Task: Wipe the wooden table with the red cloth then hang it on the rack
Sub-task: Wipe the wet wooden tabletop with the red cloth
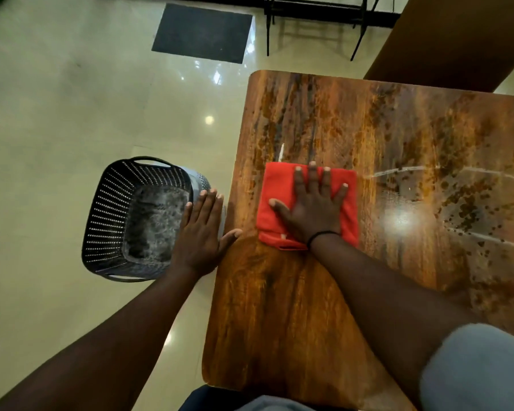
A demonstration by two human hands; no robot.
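Observation:
A folded red cloth [275,200] lies flat on the wooden table [353,129], near its left side. My right hand [312,207] presses down on the cloth with the palm flat and the fingers spread. My left hand [201,232] hangs flat and open just past the table's left edge, with only its thumb over the wood. It holds nothing. A black metal rack [315,13] stands on the floor beyond the table's far end. Wet streaks shine on the table to the right of the cloth.
A dark perforated plastic basket [125,215] sits on the tiled floor left of the table, partly under my left hand. A dark mat [204,32] lies on the floor farther away. A brown panel [457,40] rises at the far right.

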